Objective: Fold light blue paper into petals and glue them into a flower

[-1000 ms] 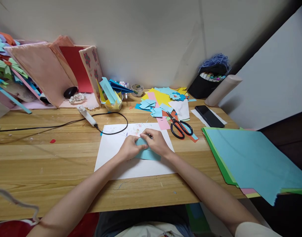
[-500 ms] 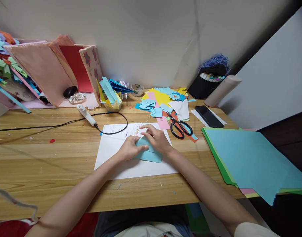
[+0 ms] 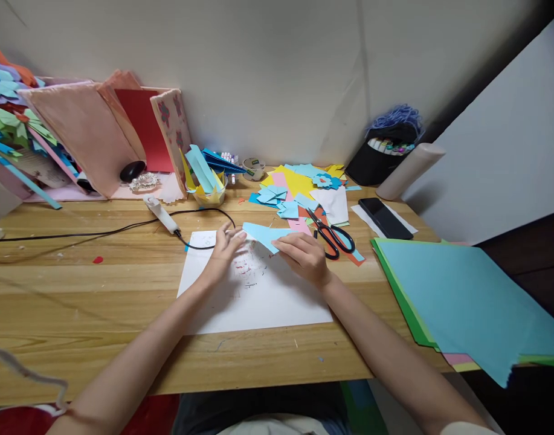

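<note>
A folded light blue paper (image 3: pixel 264 234) is tilted up above the white sheet (image 3: pixel 254 311), pinched at its near edge by my right hand (image 3: pixel 306 257). Just left of the paper, my left hand (image 3: pixel 225 248) has its fingers apart and holds nothing; its fingertips come close to the paper's left end. Ink marks and specks show on the white sheet between the two hands. Black-handled scissors (image 3: pixel 331 237) lie beyond my right hand, on some paper scraps.
Coloured scraps (image 3: pixel 299 187) are heaped at the back. A phone (image 3: pixel 385 217) and a stack of coloured sheets (image 3: pixel 467 290) lie at the right. A white plug strip with a black cable (image 3: pixel 161 214) and a plastic cup of folded paper (image 3: pixel 208 194) stand back left.
The blue paper has been lifted and turned, and has moved away from me. My left hand has let go of it and shifted left. My right hand has moved to the right.
</note>
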A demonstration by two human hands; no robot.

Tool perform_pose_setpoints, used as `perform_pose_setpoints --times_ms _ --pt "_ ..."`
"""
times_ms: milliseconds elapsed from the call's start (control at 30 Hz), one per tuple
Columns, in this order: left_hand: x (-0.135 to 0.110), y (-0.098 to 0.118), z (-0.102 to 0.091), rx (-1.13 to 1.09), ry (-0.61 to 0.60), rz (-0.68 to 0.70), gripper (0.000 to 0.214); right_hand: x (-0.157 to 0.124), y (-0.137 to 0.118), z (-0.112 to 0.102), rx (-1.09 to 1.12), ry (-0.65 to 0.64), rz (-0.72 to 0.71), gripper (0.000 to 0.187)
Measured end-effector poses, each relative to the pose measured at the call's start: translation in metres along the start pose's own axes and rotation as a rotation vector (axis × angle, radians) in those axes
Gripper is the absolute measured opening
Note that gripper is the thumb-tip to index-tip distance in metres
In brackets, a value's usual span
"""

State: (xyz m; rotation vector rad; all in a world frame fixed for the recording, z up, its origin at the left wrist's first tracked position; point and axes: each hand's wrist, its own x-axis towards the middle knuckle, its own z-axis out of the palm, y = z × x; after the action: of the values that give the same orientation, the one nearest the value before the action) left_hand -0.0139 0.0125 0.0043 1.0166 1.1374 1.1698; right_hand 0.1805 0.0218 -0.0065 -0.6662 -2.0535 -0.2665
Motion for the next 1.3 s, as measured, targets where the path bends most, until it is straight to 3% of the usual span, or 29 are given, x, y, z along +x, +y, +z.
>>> perform_pose_setpoints --times_ms 100,167,300,567,733,867,1000,1167,1300 --pt "0.002 0.001 -0.003 -0.294 -0.23 -0.324 0.039 -0.005 0.001 0.005 -0.048 -0.038 -0.112 0.023" --pt "0.0 0.001 -0.003 -0.377 -0.263 -0.404 0.027 -0.007 -0.002 0.009 -0.04 -0.084 -0.195 0.023" --pt "-0.006 -0.001 -0.002 -0.355 -0.257 -0.365 0.016 -0.005 -0.008 0.018 -0.028 -0.155 -0.261 0.019" --pt "0.0 -0.005 -0.006 -0.179 -0.179 -0.25 0.025 0.003 0.004 0.008 0.079 -0.353 -0.091 0.016" --pt "0.002 -0.004 -0.009 -0.08 -0.13 -0.19 0.022 0.002 0.004 0.006 0.059 -0.362 -0.104 0.02" --pt "0.002 -0.004 -0.01 -0.043 -0.177 -0.142 0.024 0.003 0.001 0.008 0.014 -0.363 -0.101 0.021" --pt "-0.002 -0.005 -0.005 -0.185 -0.23 -0.229 0.022 0.004 0.0 0.008 0.021 -0.357 -0.067 0.017" --pt "-0.011 -0.009 0.012 -0.493 -0.159 -0.247 0.019 -0.004 0.001 0.014 0.076 -0.291 -0.153 0.023" --pt "-0.014 -0.007 0.015 -0.488 -0.111 -0.343 0.02 -0.006 0.002 0.017 0.149 -0.298 -0.161 0.026"
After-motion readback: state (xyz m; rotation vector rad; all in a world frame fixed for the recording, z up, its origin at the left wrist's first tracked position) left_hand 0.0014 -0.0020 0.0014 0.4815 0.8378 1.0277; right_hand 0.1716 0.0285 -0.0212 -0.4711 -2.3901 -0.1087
